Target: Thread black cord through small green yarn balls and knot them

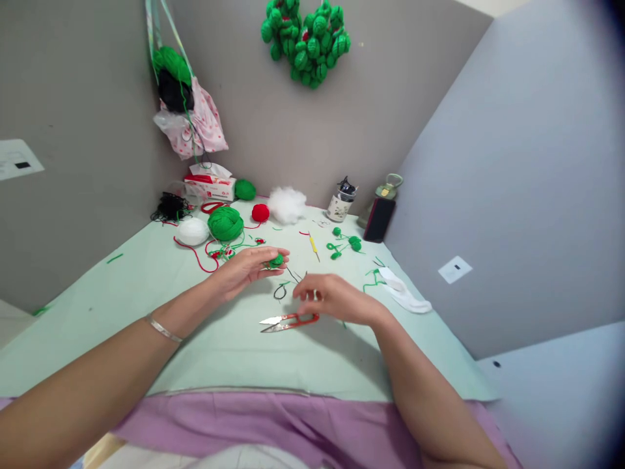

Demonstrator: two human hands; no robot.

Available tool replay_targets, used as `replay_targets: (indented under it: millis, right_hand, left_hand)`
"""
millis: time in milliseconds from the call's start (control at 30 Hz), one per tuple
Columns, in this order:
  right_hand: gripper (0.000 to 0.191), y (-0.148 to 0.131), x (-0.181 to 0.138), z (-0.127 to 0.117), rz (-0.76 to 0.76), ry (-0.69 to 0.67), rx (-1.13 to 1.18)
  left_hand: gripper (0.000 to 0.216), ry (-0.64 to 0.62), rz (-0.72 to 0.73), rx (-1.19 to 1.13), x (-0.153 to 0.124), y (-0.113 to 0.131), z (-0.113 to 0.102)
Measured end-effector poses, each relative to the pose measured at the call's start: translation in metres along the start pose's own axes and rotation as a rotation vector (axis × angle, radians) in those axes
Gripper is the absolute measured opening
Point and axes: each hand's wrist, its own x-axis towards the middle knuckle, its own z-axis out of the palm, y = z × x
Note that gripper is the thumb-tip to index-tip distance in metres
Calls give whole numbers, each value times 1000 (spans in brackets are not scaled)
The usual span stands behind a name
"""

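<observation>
My left hand (249,267) is closed around a small green crocheted piece (276,261), pinched between thumb and fingers. A thin black thread (291,273) runs from this piece toward my right hand (329,296), whose fingers are curled together at the thread's end; whether a needle is in them is hidden. Just below the right fingers lie thread snips (283,324) with red handles, blades pointing left. Between the hands, a loop of black thread (280,292) rests on the table.
Green yarn (225,223), white yarn (192,231), a red yarn ball (260,213) and white stuffing (287,205) sit at the back. A yellow crochet hook (313,243), small green balls (355,243), a phone (379,220) and a white cloth piece (404,291) lie further right.
</observation>
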Motion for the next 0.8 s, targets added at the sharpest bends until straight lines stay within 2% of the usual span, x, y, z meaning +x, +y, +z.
replay_targets:
  millis: [67, 200, 300, 400, 500, 633, 800]
  right_hand:
    - [27, -10, -1, 8, -60, -155, -62]
    - [18, -17, 1, 16, -107, -192, -140]
    - [19, -8, 1, 5, -60, -219, 27]
    - [21, 3, -1, -12, 43, -224, 356]
    - [27, 8, -1, -21, 81, -87, 558]
    - [35, 5, 3, -18, 96, 164, 469]
    - [40, 5, 8, -8, 158, 232, 425]
  left_hand:
    - [33, 34, -15, 66, 1, 1, 0]
    - [43, 28, -12, 190, 5, -5, -4]
    - [49, 10, 30, 318, 9, -13, -9]
    - [49, 0, 103, 388, 11, -17, -12]
    - [48, 7, 157, 412, 10, -17, -10]
    - [49, 0, 162, 432, 7, -15, -4]
    - [51, -41, 179, 402, 4, -14, 1]
